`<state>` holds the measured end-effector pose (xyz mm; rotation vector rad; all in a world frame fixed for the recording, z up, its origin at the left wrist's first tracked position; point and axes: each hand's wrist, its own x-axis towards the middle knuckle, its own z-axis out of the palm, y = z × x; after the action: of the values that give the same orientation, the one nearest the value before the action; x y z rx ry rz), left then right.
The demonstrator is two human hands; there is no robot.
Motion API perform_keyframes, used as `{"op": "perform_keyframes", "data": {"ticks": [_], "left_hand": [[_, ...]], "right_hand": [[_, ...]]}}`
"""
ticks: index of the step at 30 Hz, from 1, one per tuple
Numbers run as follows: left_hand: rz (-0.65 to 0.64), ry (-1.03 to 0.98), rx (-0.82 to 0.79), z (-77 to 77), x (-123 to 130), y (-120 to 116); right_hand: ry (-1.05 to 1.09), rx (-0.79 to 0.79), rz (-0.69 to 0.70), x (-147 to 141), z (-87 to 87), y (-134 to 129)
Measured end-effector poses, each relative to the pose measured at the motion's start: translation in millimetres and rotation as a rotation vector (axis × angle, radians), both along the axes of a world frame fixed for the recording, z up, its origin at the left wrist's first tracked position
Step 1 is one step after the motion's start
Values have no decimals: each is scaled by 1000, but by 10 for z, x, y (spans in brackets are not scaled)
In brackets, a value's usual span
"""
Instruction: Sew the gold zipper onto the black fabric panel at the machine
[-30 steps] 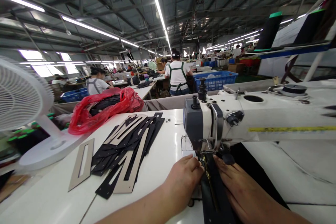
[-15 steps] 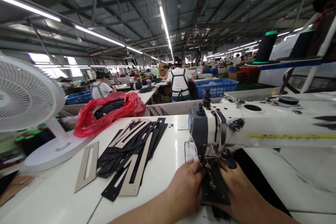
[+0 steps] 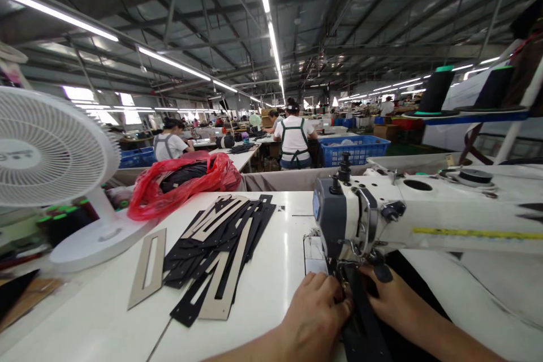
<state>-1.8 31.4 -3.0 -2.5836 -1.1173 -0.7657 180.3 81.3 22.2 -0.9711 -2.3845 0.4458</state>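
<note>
My left hand [image 3: 316,308] is closed, thumb and fingers pinched at the edge of a black panel [image 3: 362,322] under the sewing machine [image 3: 348,209]. Between the fingers and the panel shows a small brass-coloured metal piece [image 3: 345,281], partly hidden, perhaps a zip pull. To the right, my right hand [image 3: 392,294] rests against the panel's other side near the presser foot, its fingers partly hidden behind the machine head. The panel runs from the needle area toward me. Left of the machine lies a loose pile of black and beige slotted panels [image 3: 231,254].
A single beige slotted panel [image 3: 146,271] lies beside the pile. Farther left stand a white fan [image 3: 108,232] and a red plastic bag [image 3: 144,195] of black material. Thread cones [image 3: 436,93] sit on a stand at right. Co-workers sit beyond the table near a blue crate [image 3: 354,150].
My left hand has shifted its fingers onto the brass-coloured piece. The black panel has turned and come toward me. My right hand has moved slightly right, and the whole view has shifted a little.
</note>
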Motion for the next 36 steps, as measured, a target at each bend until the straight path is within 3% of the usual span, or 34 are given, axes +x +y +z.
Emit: {"op": "perform_keyframes", "data": {"ticks": [3, 9, 12, 16, 20, 22, 27, 36], "left_hand": [[4, 3, -55, 0, 3, 2], [-38, -35, -209, 124, -17, -49], [-38, -62, -216, 152, -45, -89], [-5, -142, -205, 146, -79, -211], [-93, -153, -121, 73, -50, -315], [-78, -110, -82, -3, -21, -325], [-25, -38, -47, -151, 11, -312], [-15, -16, -37, -100, 2, -304]], "right_hand": [[-46, 12, -71, -23, -12, -9], [-89, -13, -360, -111, -178, 158], [-111, 0, -394, -125, -207, 175], [-102, 104, -273, -4, -168, -146], [-144, 414, 96, 194, -162, -568], [-179, 497, 191, 242, -154, -669], [-152, 540, 199, 207, -97, -675], [-172, 616, 177, 170, -64, -653]]}}
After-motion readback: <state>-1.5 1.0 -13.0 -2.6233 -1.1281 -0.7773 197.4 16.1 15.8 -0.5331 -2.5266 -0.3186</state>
